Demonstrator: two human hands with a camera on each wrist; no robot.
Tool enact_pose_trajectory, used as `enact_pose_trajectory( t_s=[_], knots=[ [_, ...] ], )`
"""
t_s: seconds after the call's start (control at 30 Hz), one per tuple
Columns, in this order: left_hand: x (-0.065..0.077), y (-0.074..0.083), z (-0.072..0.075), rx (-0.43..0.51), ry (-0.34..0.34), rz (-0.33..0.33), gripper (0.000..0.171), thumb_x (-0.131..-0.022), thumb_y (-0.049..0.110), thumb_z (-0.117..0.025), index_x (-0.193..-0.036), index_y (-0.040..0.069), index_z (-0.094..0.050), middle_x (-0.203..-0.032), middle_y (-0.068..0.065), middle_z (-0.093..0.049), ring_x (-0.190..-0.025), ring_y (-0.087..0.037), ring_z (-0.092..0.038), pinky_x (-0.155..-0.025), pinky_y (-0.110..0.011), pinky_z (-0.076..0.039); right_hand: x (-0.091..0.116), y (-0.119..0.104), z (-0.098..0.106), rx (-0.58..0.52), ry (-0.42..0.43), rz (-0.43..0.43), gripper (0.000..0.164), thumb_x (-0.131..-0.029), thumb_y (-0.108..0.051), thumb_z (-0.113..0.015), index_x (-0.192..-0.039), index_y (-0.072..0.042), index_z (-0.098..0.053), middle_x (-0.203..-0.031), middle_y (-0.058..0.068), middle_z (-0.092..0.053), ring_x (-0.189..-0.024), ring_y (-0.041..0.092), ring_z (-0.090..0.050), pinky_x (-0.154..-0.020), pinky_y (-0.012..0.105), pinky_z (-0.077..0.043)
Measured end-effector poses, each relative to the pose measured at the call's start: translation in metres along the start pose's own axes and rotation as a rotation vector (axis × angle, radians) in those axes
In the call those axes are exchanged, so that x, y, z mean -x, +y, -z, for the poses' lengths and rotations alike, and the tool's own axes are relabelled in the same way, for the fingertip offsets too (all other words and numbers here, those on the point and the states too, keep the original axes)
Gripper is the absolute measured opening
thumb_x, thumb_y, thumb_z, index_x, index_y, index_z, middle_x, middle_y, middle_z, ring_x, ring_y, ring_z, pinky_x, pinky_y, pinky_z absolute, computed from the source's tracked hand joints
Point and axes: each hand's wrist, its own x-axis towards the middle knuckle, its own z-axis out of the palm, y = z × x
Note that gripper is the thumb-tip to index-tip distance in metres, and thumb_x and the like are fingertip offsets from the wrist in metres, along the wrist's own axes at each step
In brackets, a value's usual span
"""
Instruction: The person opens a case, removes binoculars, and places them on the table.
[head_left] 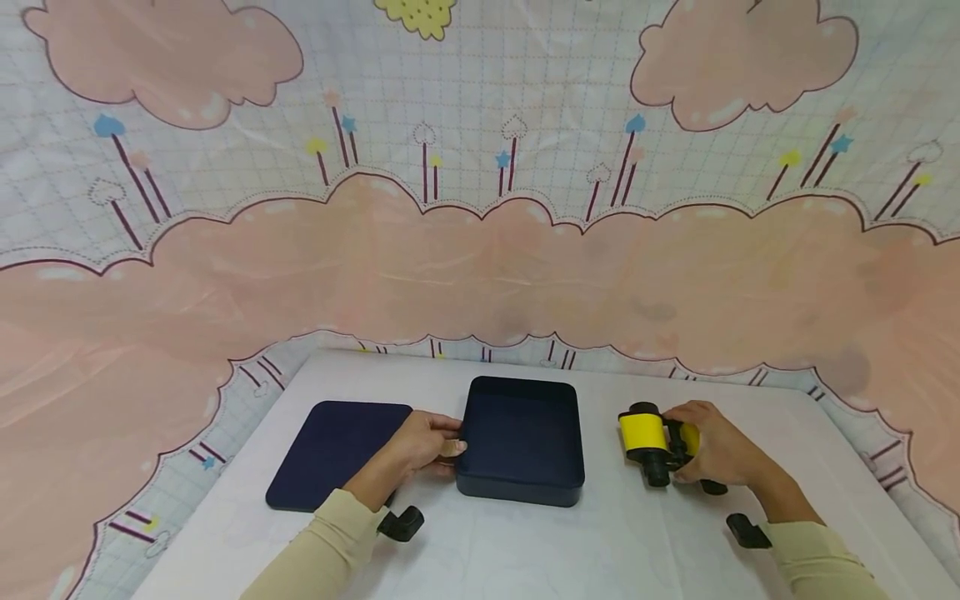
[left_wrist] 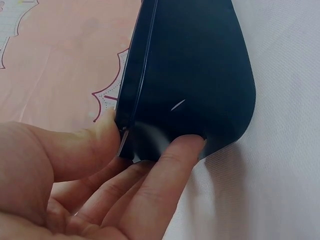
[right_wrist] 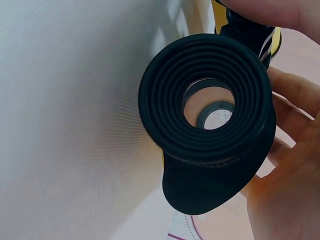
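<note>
A dark navy open-topped box (head_left: 519, 437), square with rounded corners, sits mid-table. My left hand (head_left: 426, 442) grips its left side. In the left wrist view, the thumb lies at the rim and the fingers press the box's side wall (left_wrist: 200, 70). Yellow-and-black binoculars (head_left: 643, 433) are to the right of the box, and my right hand (head_left: 720, 446) holds their right barrel. One black ribbed eyecup (right_wrist: 160, 95) fills the middle of the right wrist view, with the palm and fingers (right_wrist: 295, 125) around that barrel.
A flat dark navy lid (head_left: 337, 446) lies left of the box, partly under my left forearm. The white table (head_left: 510, 550) ends at a patterned pink-and-white cloth backdrop (head_left: 480, 275). A black wrist mount (head_left: 402, 523) sticks out beside the left sleeve, another (head_left: 747, 531) beside the right.
</note>
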Motion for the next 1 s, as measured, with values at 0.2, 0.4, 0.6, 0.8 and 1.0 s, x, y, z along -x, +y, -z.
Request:
enact_pose_trajectory(
  t_s=[0.2, 0.4, 0.6, 0.8, 1.0],
  knots=[
    [-0.0004, -0.0005, -0.0024, 0.002, -0.003, -0.002, 0.047, -0.09, -0.009, -0.072, -0.137, -0.006, -0.063, -0.134, -0.028, -0.068, -0.09, -0.021, -0.072, -0.078, -0.046, -0.066, -0.0021, 0.003, -0.0008, -0.012, 0.001, 0.0, 0.094, -0.056, -0.023, -0.101, -0.137, 0.001, -0.061, -0.142, 0.027, -0.054, -0.13, 0.05, -0.048, -0.103, 0.075, -0.046],
    [-0.0013, 0.0013, -0.0039, 0.012, -0.007, -0.009, 0.047, -0.09, -0.011, -0.071, -0.136, -0.007, -0.063, -0.134, -0.028, -0.067, -0.092, -0.023, -0.072, -0.079, -0.047, -0.066, -0.0024, 0.0049, -0.001, -0.021, 0.007, -0.008, 0.093, -0.056, -0.023, -0.101, -0.136, 0.002, -0.061, -0.141, 0.027, -0.055, -0.129, 0.05, -0.048, -0.103, 0.076, -0.045],
    [-0.0031, 0.0012, -0.0043, 0.015, -0.016, -0.012, 0.047, -0.09, -0.01, -0.071, -0.136, -0.007, -0.063, -0.134, -0.029, -0.067, -0.095, -0.025, -0.074, -0.079, -0.048, -0.066, -0.0023, 0.0078, -0.0018, -0.003, 0.004, -0.013, 0.093, -0.058, -0.023, -0.101, -0.138, 0.002, -0.06, -0.142, 0.028, -0.055, -0.131, 0.051, -0.045, -0.103, 0.077, -0.044],
    [-0.0022, 0.001, -0.0024, 0.002, -0.05, -0.012, 0.049, -0.092, -0.006, -0.072, -0.14, -0.007, -0.06, -0.139, -0.029, -0.064, -0.1, -0.028, -0.074, -0.082, -0.049, -0.065, -0.0008, 0.0064, -0.0014, 0.107, -0.016, -0.006, 0.095, -0.062, -0.024, -0.099, -0.143, 0.001, -0.057, -0.15, 0.034, -0.05, -0.141, 0.057, -0.033, -0.108, 0.082, -0.033],
    [-0.0008, 0.003, -0.0001, -0.131, -0.055, -0.075, 0.052, -0.096, 0.005, -0.072, -0.144, -0.005, -0.057, -0.147, -0.026, -0.059, -0.104, -0.025, -0.071, -0.089, -0.043, -0.063, 0.0031, -0.0011, 0.0035, 0.107, -0.009, -0.012, 0.11, -0.064, -0.027, -0.098, -0.154, 0.001, -0.041, -0.156, 0.036, -0.04, -0.146, 0.059, -0.019, -0.112, 0.085, -0.015]
  ],
)
